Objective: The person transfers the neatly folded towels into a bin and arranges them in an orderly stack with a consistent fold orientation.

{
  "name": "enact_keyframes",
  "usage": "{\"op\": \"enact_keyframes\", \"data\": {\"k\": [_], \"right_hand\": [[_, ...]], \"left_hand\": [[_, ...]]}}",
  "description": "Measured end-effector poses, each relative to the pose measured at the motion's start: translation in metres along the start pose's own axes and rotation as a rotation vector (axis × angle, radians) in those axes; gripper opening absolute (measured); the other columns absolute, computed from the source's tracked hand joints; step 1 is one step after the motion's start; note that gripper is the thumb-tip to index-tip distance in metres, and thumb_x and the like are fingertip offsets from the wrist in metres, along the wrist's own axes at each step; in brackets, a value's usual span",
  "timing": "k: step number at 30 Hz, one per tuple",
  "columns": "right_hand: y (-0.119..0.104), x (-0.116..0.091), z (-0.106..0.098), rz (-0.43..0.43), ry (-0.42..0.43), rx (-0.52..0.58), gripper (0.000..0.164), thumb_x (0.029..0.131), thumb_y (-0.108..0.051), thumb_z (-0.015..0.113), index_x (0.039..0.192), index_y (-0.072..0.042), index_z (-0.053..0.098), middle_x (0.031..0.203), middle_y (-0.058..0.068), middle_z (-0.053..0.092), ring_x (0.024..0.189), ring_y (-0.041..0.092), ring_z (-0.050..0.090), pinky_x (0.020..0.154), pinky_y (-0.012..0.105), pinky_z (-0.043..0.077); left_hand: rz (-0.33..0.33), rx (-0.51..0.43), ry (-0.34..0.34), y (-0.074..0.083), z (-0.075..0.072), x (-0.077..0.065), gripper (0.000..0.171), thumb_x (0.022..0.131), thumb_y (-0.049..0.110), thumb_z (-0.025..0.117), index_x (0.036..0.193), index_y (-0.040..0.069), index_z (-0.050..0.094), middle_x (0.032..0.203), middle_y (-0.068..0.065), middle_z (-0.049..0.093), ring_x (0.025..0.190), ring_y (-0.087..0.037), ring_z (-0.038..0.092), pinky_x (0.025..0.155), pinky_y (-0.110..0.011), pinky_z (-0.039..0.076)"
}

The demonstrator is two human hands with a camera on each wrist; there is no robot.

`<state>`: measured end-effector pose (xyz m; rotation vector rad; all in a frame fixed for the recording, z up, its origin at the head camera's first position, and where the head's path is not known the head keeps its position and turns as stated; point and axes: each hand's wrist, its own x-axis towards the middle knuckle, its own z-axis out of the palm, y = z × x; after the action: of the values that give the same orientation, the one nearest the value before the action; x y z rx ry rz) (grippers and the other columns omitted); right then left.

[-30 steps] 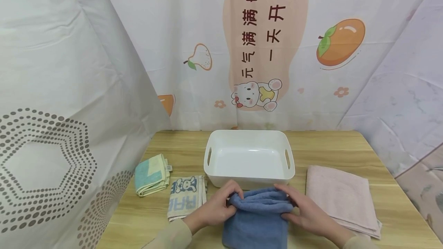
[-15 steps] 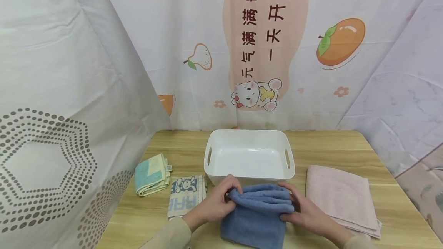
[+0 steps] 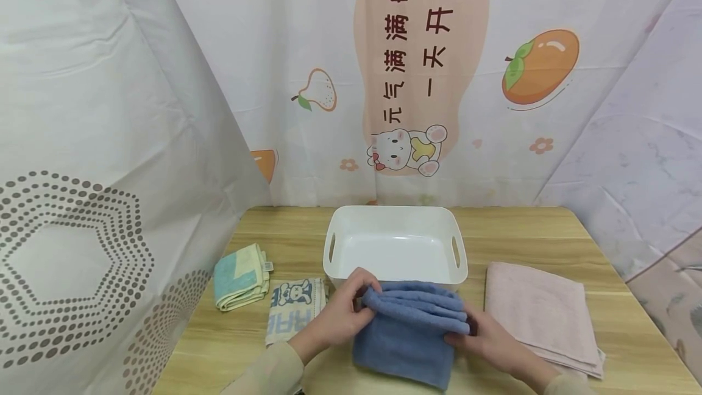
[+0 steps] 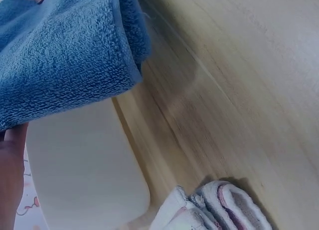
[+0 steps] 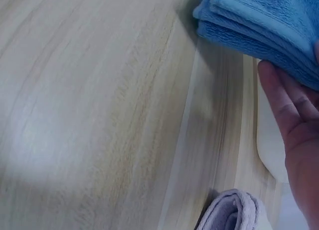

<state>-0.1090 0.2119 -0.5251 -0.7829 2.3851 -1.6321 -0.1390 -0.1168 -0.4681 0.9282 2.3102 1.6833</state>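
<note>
A folded blue towel (image 3: 406, 340) is held up between my two hands, its several layers bunched along the upper edge. My left hand (image 3: 347, 309) pinches the towel's left end between thumb and fingers. At the opposite end, my right hand (image 3: 485, 335) grips the layers, thumb toward me and fingers behind. The towel's top overlaps the front wall of a white plastic bin (image 3: 395, 255) in the head view. In the right wrist view, fingers (image 5: 281, 98) lie under the stacked blue layers. Folds of the towel hide part of the fingers in the left wrist view.
To the left lie a beige towel with a blue bear pattern (image 3: 293, 313) and a small teal-and-yellow towel (image 3: 238, 279). A folded pink towel (image 3: 540, 316) is on the right. All rest on a wood-grain table (image 3: 515, 230), backed by a printed curtain (image 3: 307, 157).
Both hands have brought the blue towel up and forward, toward the bin. Its lower edge, formerly at the bottom of the head view, now shows fully above the table.
</note>
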Motion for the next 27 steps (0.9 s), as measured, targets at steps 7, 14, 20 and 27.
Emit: {"op": "enact_keyframes", "data": {"k": [7,14,20,27], "right_hand": [[-0.008,0.001,0.0,-0.014,0.041,0.088,0.053,0.096,-0.004,0.07,0.145,0.001,0.051,0.136,-0.014,0.062,0.117,0.002,0.061,0.091,0.021,0.054],[-0.013,0.003,-0.002,0.075,0.065,0.183,0.051,0.096,-0.004,0.069,0.142,0.007,0.052,0.129,-0.013,0.067,0.112,0.006,0.066,0.088,0.024,0.057],[-0.014,0.005,-0.005,0.093,0.024,0.355,0.044,0.099,0.001,0.061,0.142,0.003,0.052,0.128,-0.008,0.069,0.114,0.011,0.066,0.089,0.032,0.059],[-0.017,0.009,-0.007,0.145,-0.018,0.542,0.043,0.102,0.003,0.054,0.135,-0.024,0.06,0.129,-0.004,0.069,0.114,0.017,0.068,0.091,0.038,0.059]], "left_hand": [[-0.159,-0.174,0.022,-0.001,-0.001,-0.002,0.045,0.097,-0.001,0.063,0.133,0.011,0.04,0.129,-0.015,0.063,0.12,-0.023,0.064,0.096,-0.028,0.053],[-0.194,-0.21,0.031,-0.003,-0.003,-0.003,0.052,0.097,0.002,0.066,0.14,0.01,0.039,0.133,-0.016,0.062,0.12,-0.022,0.065,0.095,-0.026,0.053],[-0.176,-0.2,0.029,-0.002,-0.004,-0.004,0.055,0.095,0.002,0.069,0.143,0.014,0.045,0.134,-0.014,0.061,0.119,-0.02,0.064,0.095,-0.028,0.053],[-0.183,-0.162,0.037,-0.003,-0.004,-0.005,0.055,0.095,0.01,0.072,0.144,0.02,0.048,0.134,-0.01,0.061,0.118,-0.022,0.064,0.096,-0.029,0.053]]}}
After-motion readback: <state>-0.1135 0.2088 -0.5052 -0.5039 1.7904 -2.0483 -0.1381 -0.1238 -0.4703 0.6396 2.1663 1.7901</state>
